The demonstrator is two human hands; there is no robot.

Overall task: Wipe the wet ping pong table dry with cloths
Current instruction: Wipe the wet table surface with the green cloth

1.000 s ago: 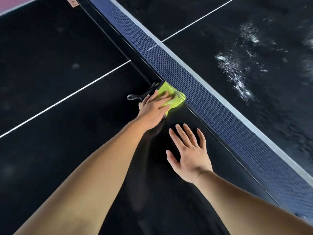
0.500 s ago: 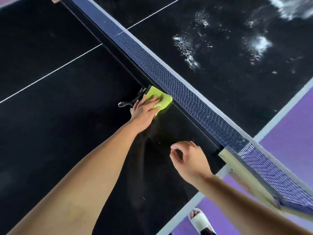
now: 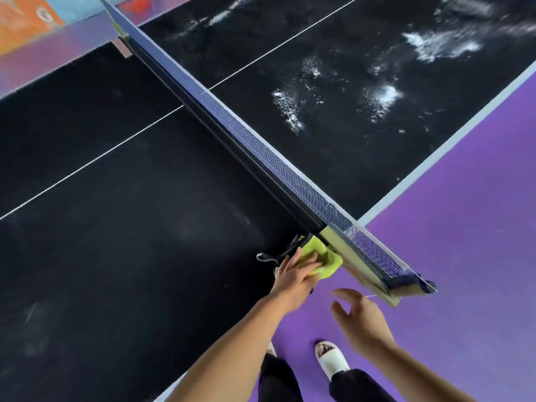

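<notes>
1. Since half a second ago, the left hand [image 3: 293,278] has slid the yellow-green cloth [image 3: 319,258] along the foot of the net to the near side edge of the surface, and the right hand [image 3: 359,316] has uncurled and left the surface.
2. Left hand: fingers laid fairly straight and flat on top of the cloth, pressing it down; its grip beyond that cannot be told.
3. Right hand: hanging in the air over the purple floor [image 3: 464,227], fingers spread and loosely bent, holding nothing, near the net's end bracket.
4. Cloth: bunched at the very edge of the black ping pong surface [image 3: 130,242], right against the foot of the net, with one corner sticking out past the edge.
5. A dark strap with a small loop [image 3: 265,256] lies on the surface just left of the cloth, touching the fingers.
6. Blue net [image 3: 290,175]: runs diagonally from upper left to lower right, ending at a pale bracket [image 3: 362,274] beyond the surface edge.
7. Beyond the net, the far half carries white patches of water [image 3: 290,111], scattered across to the right.
8. Near half looks dark and matte, crossed by a white centre line [image 3: 87,166].
9. Below, two white slippers [image 3: 332,358] and dark trouser legs stand on the purple floor.
</notes>
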